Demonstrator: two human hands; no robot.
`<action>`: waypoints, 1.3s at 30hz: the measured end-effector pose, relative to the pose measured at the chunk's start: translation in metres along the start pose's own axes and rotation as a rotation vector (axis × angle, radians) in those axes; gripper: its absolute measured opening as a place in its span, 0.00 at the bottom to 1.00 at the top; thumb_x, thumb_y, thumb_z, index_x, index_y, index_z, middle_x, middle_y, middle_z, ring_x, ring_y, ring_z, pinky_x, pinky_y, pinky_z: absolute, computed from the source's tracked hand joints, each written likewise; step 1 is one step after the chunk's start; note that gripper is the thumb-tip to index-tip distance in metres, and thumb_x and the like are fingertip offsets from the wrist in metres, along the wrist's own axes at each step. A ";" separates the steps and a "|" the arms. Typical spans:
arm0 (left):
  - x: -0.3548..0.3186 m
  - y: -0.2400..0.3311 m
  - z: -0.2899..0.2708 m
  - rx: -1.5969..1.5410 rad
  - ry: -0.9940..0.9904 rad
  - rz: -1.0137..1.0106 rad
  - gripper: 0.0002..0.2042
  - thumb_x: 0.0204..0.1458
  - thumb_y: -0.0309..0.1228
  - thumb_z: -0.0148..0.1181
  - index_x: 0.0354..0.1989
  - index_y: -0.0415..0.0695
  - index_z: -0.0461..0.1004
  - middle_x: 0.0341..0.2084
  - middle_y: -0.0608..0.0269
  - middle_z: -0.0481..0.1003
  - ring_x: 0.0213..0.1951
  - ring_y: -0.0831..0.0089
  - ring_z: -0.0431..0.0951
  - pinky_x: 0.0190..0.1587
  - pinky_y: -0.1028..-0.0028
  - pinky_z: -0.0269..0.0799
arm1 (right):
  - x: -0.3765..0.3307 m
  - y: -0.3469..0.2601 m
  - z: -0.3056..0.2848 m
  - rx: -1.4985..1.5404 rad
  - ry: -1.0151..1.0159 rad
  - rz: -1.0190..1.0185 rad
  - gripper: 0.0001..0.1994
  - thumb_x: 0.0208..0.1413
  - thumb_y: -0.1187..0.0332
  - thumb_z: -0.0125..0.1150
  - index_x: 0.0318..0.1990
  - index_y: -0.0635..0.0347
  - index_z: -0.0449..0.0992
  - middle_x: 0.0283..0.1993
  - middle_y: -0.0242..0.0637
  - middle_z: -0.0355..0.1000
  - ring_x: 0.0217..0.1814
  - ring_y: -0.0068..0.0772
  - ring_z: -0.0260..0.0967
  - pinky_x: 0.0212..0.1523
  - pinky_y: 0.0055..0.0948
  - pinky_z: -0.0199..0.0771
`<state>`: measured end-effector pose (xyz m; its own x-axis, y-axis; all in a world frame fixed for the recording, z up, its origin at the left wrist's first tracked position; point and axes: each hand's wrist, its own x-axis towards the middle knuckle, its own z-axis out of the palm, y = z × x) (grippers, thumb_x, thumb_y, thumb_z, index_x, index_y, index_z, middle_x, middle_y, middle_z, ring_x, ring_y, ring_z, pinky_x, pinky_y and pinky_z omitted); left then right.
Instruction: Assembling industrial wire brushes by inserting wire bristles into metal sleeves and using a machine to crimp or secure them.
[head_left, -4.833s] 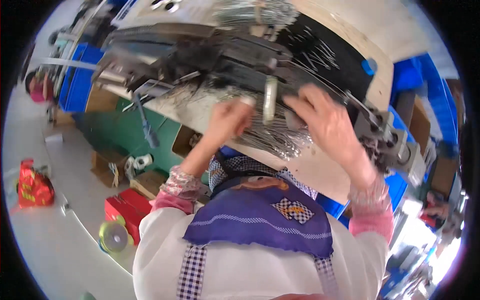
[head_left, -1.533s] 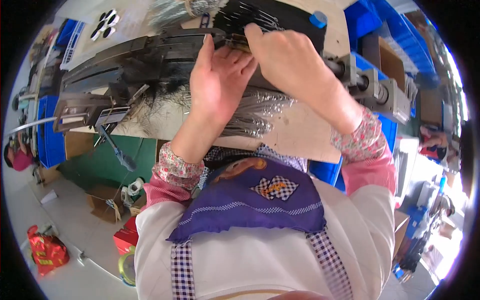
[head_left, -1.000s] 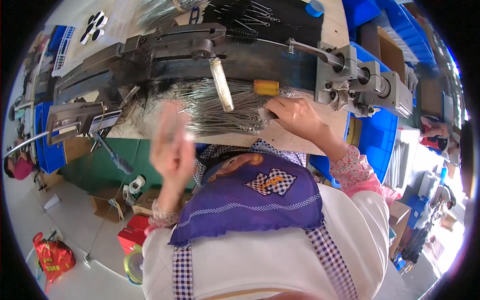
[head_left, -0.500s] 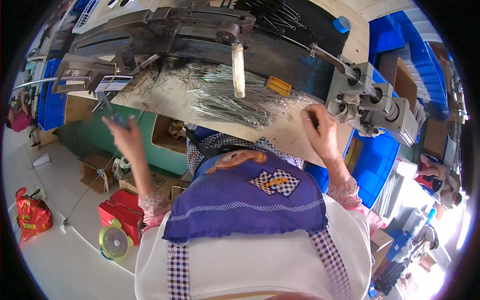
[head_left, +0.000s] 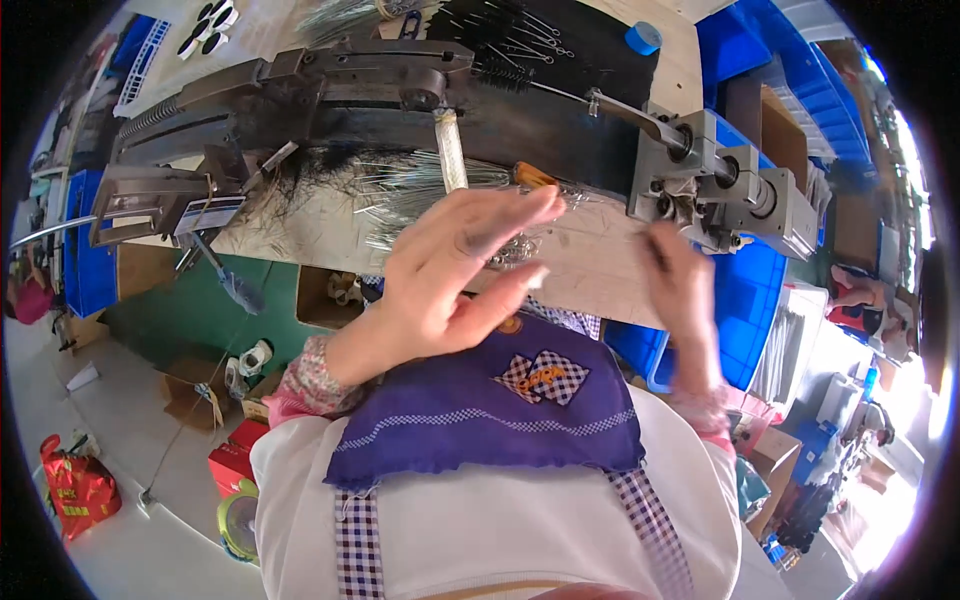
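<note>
My left hand (head_left: 450,270) hovers flat over the front edge of the wooden bench (head_left: 590,265), fingers spread and nothing in it. Just beyond its fingertips lies a pile of thin metal wires (head_left: 420,195). My right hand (head_left: 680,290) is blurred and edge-on at the bench's right side, just below a grey metal block (head_left: 740,190) of the long black machine (head_left: 380,90). Its grip cannot be made out. A white tube (head_left: 450,150) and an orange piece (head_left: 535,175) lie by the wires. Black twisted brushes (head_left: 510,35) rest on a dark mat behind the machine.
Blue crates (head_left: 750,290) stand under and right of the bench. Beneath it on the left are cardboard boxes (head_left: 320,295). A red box (head_left: 230,465) and a red bag (head_left: 75,490) sit on the floor. A blue tape roll (head_left: 645,38) lies at the back.
My left hand has come up from low at the left to over the wires on the bench. My right hand has stayed at the bench's right side, close to the grey block.
</note>
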<state>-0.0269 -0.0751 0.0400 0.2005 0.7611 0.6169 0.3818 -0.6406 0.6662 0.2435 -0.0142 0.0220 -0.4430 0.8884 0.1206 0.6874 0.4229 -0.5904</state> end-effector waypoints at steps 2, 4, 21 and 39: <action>0.024 0.020 0.007 0.085 -0.003 -0.010 0.27 0.49 0.25 0.62 0.60 0.34 0.64 0.48 0.52 0.75 0.46 0.60 0.77 0.50 0.65 0.70 | 0.017 -0.030 -0.056 -0.017 -0.064 -0.123 0.09 0.39 0.80 0.59 0.32 0.65 0.73 0.28 0.43 0.71 0.26 0.39 0.73 0.28 0.32 0.71; 0.042 0.028 0.021 0.195 0.005 -0.007 0.26 0.50 0.25 0.61 0.59 0.35 0.65 0.46 0.55 0.77 0.43 0.60 0.78 0.48 0.65 0.71 | 0.044 -0.058 -0.075 -0.078 -0.071 -0.485 0.12 0.36 0.75 0.63 0.32 0.65 0.73 0.25 0.42 0.69 0.24 0.44 0.71 0.26 0.33 0.71; 0.027 0.022 0.012 -1.182 0.437 -0.898 0.12 0.66 0.38 0.42 0.33 0.46 0.66 0.15 0.70 0.60 0.16 0.83 0.54 0.20 0.81 0.53 | 0.143 -0.045 0.014 -0.249 0.079 -0.694 0.11 0.43 0.76 0.60 0.38 0.60 0.76 0.34 0.35 0.71 0.37 0.36 0.72 0.33 0.31 0.75; 0.059 -0.080 0.032 -0.054 -0.270 -0.502 0.14 0.51 0.38 0.57 0.26 0.38 0.78 0.19 0.45 0.73 0.27 0.49 0.77 0.30 0.61 0.71 | 0.197 -0.035 0.013 -0.257 0.058 -0.552 0.07 0.50 0.72 0.60 0.36 0.62 0.76 0.37 0.44 0.70 0.38 0.46 0.71 0.38 0.38 0.71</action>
<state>-0.0173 0.0243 0.0094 0.2326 0.9680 0.0946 0.4443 -0.1922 0.8750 0.1248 0.1435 0.0563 -0.7463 0.5311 0.4012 0.4856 0.8467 -0.2174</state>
